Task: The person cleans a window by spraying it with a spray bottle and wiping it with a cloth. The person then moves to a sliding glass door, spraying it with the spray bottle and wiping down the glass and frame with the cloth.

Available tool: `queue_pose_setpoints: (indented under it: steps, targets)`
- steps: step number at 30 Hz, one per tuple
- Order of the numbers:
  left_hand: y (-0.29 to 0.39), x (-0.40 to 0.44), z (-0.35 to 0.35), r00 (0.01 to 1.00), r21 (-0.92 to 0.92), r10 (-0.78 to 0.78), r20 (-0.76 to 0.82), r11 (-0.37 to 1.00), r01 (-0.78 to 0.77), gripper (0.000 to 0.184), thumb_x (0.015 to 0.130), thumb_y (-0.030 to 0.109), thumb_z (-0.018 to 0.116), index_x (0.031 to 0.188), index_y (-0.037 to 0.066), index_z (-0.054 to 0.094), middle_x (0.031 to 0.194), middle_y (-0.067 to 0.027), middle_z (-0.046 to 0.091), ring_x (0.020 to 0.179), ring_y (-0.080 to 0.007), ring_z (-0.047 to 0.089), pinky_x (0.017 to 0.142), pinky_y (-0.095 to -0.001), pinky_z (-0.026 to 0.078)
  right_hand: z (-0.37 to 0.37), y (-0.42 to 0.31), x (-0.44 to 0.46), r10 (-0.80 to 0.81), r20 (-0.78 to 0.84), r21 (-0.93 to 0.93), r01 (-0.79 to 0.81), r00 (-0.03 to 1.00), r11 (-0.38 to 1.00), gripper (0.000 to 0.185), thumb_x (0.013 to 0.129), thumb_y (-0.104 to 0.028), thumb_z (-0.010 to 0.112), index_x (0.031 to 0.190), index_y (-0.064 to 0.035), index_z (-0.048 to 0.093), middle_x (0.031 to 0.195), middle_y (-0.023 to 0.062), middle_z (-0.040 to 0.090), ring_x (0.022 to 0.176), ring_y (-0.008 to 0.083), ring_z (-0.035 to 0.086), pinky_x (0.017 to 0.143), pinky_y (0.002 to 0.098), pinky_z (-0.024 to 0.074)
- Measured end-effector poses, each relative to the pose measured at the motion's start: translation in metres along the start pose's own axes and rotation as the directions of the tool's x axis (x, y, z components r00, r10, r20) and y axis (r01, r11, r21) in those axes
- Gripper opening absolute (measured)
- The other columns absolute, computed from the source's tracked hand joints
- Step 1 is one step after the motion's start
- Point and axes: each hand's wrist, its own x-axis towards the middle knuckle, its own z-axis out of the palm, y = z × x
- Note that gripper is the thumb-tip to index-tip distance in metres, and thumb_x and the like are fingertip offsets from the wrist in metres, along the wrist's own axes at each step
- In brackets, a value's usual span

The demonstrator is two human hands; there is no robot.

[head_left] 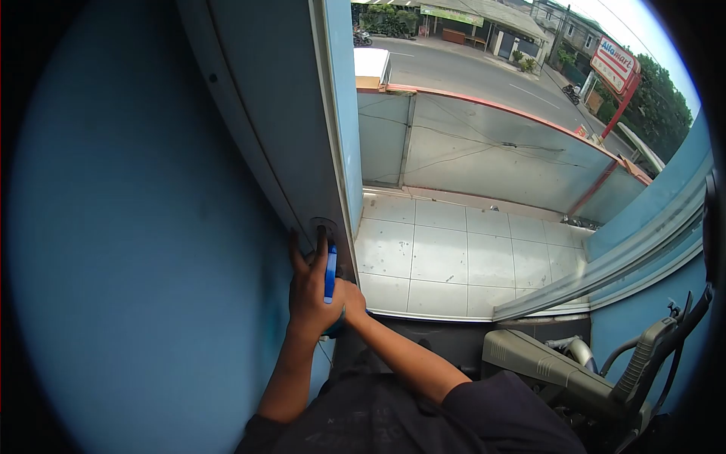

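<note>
My left hand (308,293) is at the edge of the pale door frame (299,163). Two of its fingers stretch upward, one reaching the oval recessed plate (324,227); the rest are folded from sight. A slim blue plastic piece (330,274) stands upright along this hand; its kind is unclear. Close against the left hand, my right hand (350,297) is closed, its fingertips hidden. Whether it holds the blue piece cannot be made out. A dark teal rounded thing (333,327) shows partly below both hands.
A blue wall (144,227) rises on the left. Beyond the opening are a white tiled floor (439,253), a low panelled barrier (491,147) and a road. An exercise machine (552,367) stands at lower right, near a sliding track (597,276).
</note>
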Motion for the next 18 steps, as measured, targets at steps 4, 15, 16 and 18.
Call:
queue_pose_setpoints:
  steps: [4, 15, 16, 18]
  targets:
    - [0.01, -0.008, -0.01, 0.989, 0.008, 0.091, -0.119, 0.996, -0.091, 0.072, 0.078, 0.002, 0.056, 0.148, 0.003, 0.04, 0.147, -0.0349, 0.034, 0.115, -0.0431, 0.06, 0.096, -0.0454, 0.05, -0.012, 0.01, -0.031, -0.131, -0.223, 0.14, 0.165, 0.966, 0.976, 0.042, 0.089, -0.033, 0.064, 0.115, 0.0006, 0.063, 0.108, 0.0227, 0.068, 0.102, 0.0404, 0.066, 0.087, 0.0479, 0.0526]
    - [0.015, -0.039, 0.035, 0.996, -0.366, -0.055, 0.075, 0.927, 0.079, 0.036, 0.079, 0.004, 0.054, 0.114, -0.003, 0.062, 0.1, -0.0218, 0.066, 0.08, -0.0365, 0.066, 0.076, -0.041, 0.053, -0.113, 0.152, -0.185, 0.004, 0.482, 0.761, -0.417, 0.876, -0.497, 0.068, 0.093, -0.051, 0.062, 0.134, 0.0036, 0.051, 0.131, 0.0204, 0.06, 0.123, 0.0317, 0.059, 0.106, 0.049, 0.0461]
    - [0.022, -0.039, 0.04, 0.992, -0.388, -0.071, 0.101, 0.916, 0.105, 0.036, 0.079, 0.004, 0.054, 0.113, -0.002, 0.063, 0.099, -0.0216, 0.066, 0.079, -0.0356, 0.066, 0.075, -0.0406, 0.052, -0.116, 0.16, -0.202, 0.067, 0.443, 0.782, -0.348, 0.894, -0.518, 0.059, 0.093, -0.039, 0.063, 0.132, 0.0039, 0.053, 0.129, 0.0209, 0.062, 0.12, 0.0326, 0.061, 0.106, 0.0492, 0.0466]
    - [0.036, -0.041, 0.051, 0.998, -0.423, -0.05, 0.049, 0.904, 0.066, 0.034, 0.078, 0.004, 0.054, 0.111, -0.001, 0.063, 0.093, -0.0194, 0.065, 0.071, -0.03, 0.064, 0.07, -0.0374, 0.051, -0.12, 0.175, -0.23, 0.129, 0.372, 0.828, -0.267, 0.919, -0.493, 0.048, 0.089, -0.018, 0.064, 0.13, 0.005, 0.054, 0.125, 0.0218, 0.064, 0.115, 0.0339, 0.064, 0.105, 0.0492, 0.0471]
